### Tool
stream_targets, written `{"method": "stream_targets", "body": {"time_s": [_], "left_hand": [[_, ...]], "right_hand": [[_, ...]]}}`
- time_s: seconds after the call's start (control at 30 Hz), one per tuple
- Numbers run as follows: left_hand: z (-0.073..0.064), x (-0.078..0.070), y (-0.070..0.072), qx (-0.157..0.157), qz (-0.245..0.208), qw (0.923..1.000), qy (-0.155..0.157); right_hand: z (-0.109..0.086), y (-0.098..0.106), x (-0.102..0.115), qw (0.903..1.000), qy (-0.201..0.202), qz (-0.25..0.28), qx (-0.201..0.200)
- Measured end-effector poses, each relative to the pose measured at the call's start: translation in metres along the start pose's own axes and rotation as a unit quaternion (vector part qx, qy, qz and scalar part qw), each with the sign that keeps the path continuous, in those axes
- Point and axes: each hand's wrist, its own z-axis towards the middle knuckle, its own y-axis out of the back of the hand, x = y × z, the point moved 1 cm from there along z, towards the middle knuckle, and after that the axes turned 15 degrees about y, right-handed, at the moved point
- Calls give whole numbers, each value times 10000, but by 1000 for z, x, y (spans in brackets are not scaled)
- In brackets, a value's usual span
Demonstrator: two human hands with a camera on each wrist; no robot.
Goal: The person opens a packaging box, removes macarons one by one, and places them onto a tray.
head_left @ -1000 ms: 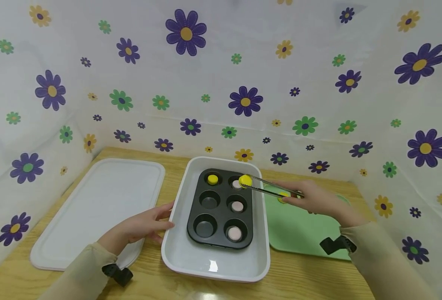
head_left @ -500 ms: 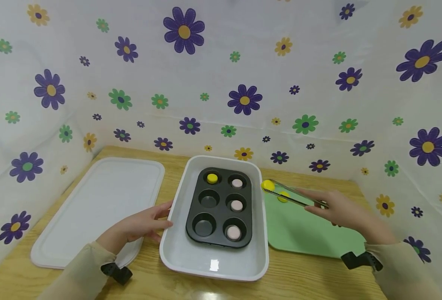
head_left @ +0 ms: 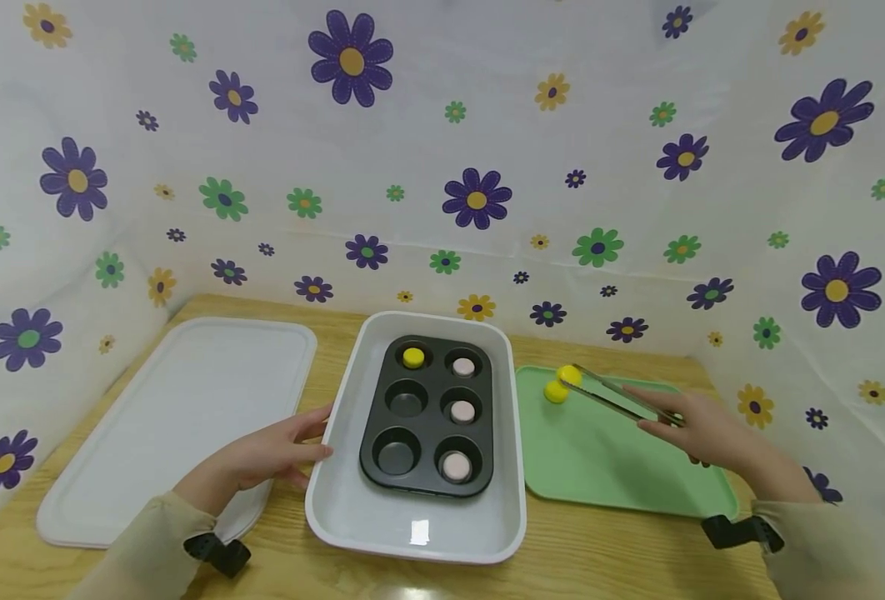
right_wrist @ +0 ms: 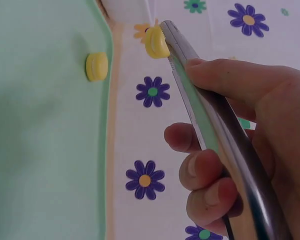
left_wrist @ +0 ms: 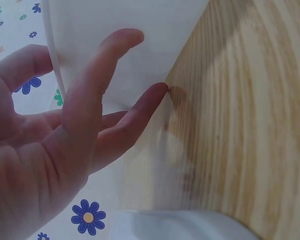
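My right hand [head_left: 716, 425] grips metal tongs [right_wrist: 230, 135], with the thumb on one arm and curled fingers around the other. At their tips the tongs hold a yellow macaron [right_wrist: 156, 43] above the green tray [head_left: 622, 467]. A second yellow macaron [right_wrist: 96, 66] sits on that tray. With its fingers loosely bent, my left hand [head_left: 262, 457] touches the left side of a white bin [head_left: 412, 542]. Inside the bin lies a dark muffin tin [head_left: 427, 423]. Its right column holds pink macarons [head_left: 462, 412]; its far left cup holds a yellow macaron [head_left: 413, 358].
A white tray [head_left: 187, 408] lies on the wooden table [head_left: 600, 550], left of the bin. Behind and beside the table hangs a flower-patterned white sheet [head_left: 277, 150]. The green tray stands close to the bin's right wall.
My right hand has carried the tongs and yellow macaron rightward, from over the muffin tin to over the green tray. My left hand has stayed at the bin. The head view shifts slightly.
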Motion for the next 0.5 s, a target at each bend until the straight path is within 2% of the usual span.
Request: {"method": "stream_targets", "body": {"time_s": [0.3,0.5], "left_hand": [[-1,0,0,111,-20,9999,-96],[-2,-1,0,176,-89,9997,-131]], "right_hand": [[-11,-4,-14,9994,-240,228,45],[-19,-8,-27,9970,-671,360,153]]}}
